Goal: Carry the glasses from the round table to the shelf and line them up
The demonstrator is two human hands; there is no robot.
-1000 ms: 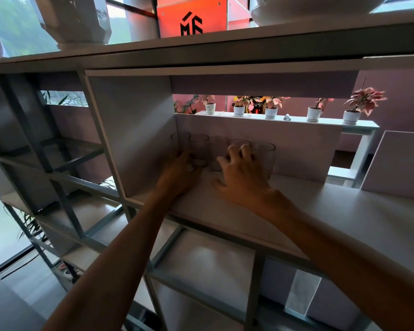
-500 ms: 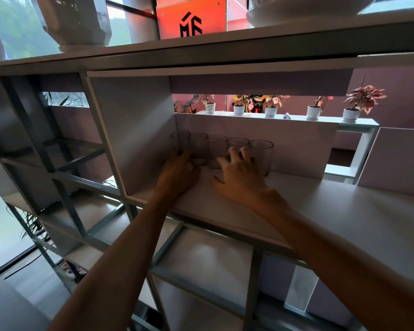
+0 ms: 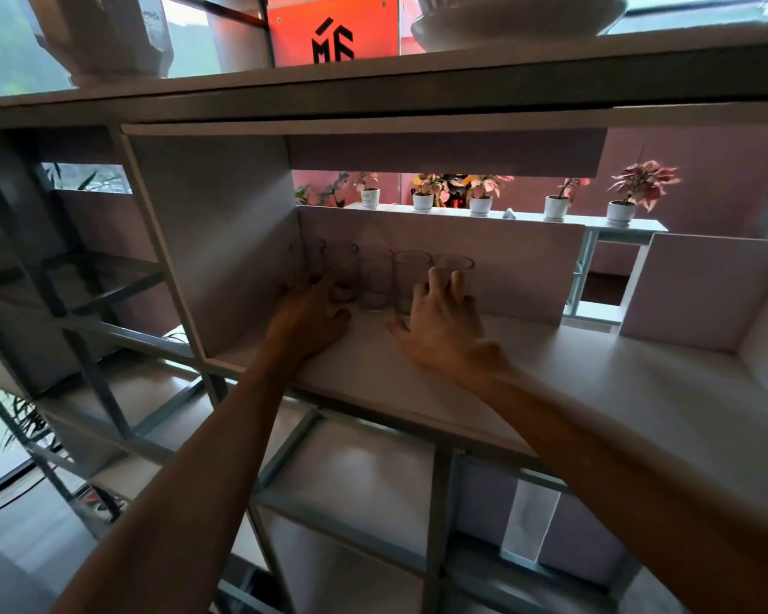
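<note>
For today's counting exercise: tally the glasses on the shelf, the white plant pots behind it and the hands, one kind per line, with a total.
Glasses: 5
White plant pots: 5
Left hand and right hand: 2
Total: 12

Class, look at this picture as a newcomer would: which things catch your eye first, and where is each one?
A row of clear glasses stands at the back of the shelf, with the left hand at its left end and the right hand touching the rightmost glass. An orange sign glows at the top. Pink plants in white pots line a ledge behind.
</note>
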